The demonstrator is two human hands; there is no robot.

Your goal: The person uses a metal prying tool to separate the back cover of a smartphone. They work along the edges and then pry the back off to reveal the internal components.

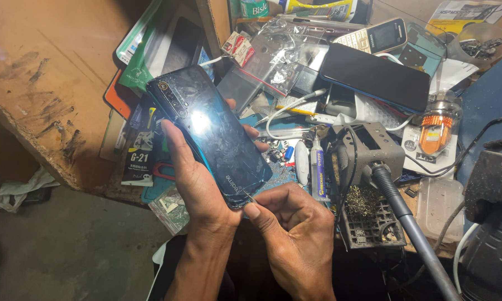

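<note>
The left hand (192,178) grips a dark blue phone (212,131) from below, its thumb along the phone's left edge and its fingertips showing past the right edge, so the glossy back cover faces up at the camera. The phone's long axis runs on a slant: the camera strip sits at the upper left end, the bottom end points down and to the right, toward the person. The right hand (293,234) is closed tight around a thin metal tool (249,197), thumb and forefinger pinched together, and the tip of the tool meets the phone's lower right corner at the seam. The phone is held in the air above the near edge of the table (50,61), not resting on anything. To the left and below the hands lies open floor (78,245), with free room on that side. To the right it is crowded: a small glue tube (317,173) stands just beside the right hand, then a grey soldering stand (368,150) with a thick handle (407,223) slanting down out of it. Behind the phone lie a black phone (376,75) face down, a keypad phone (373,36), clear plastic bags (279,53) and white cable (287,108), all packed close together.
</note>
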